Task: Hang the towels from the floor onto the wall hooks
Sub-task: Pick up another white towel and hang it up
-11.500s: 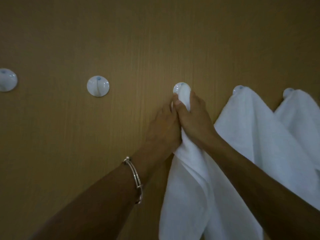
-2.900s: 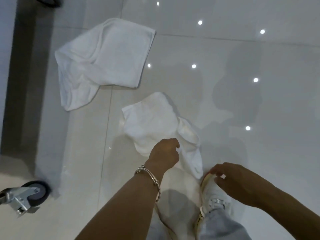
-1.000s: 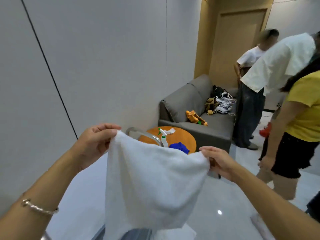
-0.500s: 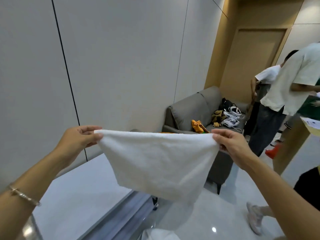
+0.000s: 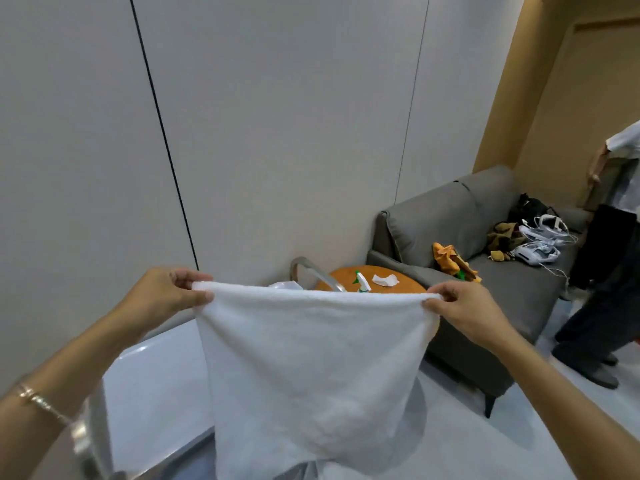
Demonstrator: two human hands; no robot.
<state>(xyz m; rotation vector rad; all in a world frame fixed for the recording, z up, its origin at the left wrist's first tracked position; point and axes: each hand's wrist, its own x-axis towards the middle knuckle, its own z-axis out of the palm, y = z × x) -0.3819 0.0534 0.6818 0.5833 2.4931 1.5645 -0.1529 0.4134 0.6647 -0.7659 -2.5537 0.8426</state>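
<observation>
A white towel [image 5: 308,368] hangs spread out in front of me, held by its top edge at chest height. My left hand [image 5: 162,296] pinches the top left corner between thumb and fingers. My right hand [image 5: 460,306] pinches the top right corner the same way. The towel's lower part drops out of the bottom of the view. No wall hooks and no other towels are in view.
A grey panelled wall [image 5: 277,116] fills the left and middle. Behind the towel stands a round orange table [image 5: 388,287] with a spray bottle [image 5: 362,282], then a grey sofa [image 5: 485,282] with clutter. A person [image 5: 609,271] stands at the right edge. A white surface [image 5: 156,386] lies lower left.
The towel still hangs stretched between both hands. The view has swung left and slightly down, so the people have slid toward the right edge and the orange table shows above the towel.
</observation>
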